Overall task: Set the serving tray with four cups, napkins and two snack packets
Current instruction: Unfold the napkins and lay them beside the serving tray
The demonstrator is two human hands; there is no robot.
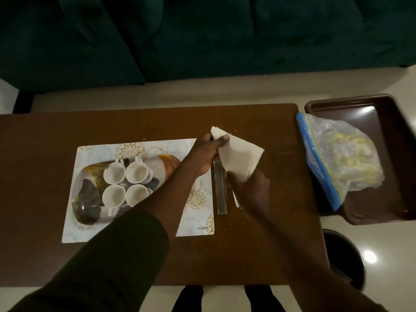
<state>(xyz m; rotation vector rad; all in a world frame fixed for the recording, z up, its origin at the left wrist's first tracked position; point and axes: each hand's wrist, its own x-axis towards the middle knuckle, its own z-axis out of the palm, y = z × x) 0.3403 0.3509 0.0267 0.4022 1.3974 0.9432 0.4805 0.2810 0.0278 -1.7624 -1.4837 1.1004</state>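
A patterned serving tray (90,176) lies on a white placemat (198,221) at the left of the brown table. Several white cups (114,172) stand in a tight square on the tray, handles outward. Above the table's middle I hold a stack of white napkins (240,154) with both hands: my left hand (207,154) pinches its far corner, and my right hand (249,188) grips its near edge. Beneath the napkins stands a metal napkin holder (220,190). A clear zip bag with a blue seal (337,158) holds yellowish snack packets at the right.
The zip bag rests in a dark brown bin (391,122) beside the table's right edge. A dark round stool or bucket (346,255) stands below it on the pale floor. A dark green sofa (180,41) runs behind the table. Crumbs dot the table surface (45,154).
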